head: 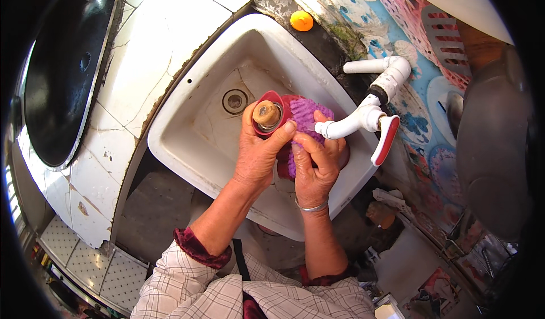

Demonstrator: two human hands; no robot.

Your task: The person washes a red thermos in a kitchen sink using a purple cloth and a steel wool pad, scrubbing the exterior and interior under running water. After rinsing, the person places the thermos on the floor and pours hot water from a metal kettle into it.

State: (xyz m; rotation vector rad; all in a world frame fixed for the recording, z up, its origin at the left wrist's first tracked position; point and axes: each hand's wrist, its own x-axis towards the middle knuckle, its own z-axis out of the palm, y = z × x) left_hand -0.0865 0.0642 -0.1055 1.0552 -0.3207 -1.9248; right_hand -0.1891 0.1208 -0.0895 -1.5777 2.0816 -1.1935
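Observation:
A red vacuum flask (284, 171) lies tilted over the white ceramic sink (187, 123), its mouth turned up towards me. In the mouth sits a cork stopper (267, 114). My left hand (257, 157) grips the flask around its neck, thumb beside the red collar. A purple knitted cloth (308, 108) covers part of the flask's body, and my right hand (317, 170) presses it there with bent fingers. The spout of a white plastic tap (349, 123) reaches just over the right hand's fingers. Both hands and the cloth hide most of the flask's body.
The sink's drain (235, 101) shows left of the flask. An orange plastic lid (302, 21) rests on the sink's back ledge. At far left, a black wok (64, 76) is set in the cracked tiled counter (140, 63). A pink basket (408, 25) with a slotted spatula (446, 38) stands at right.

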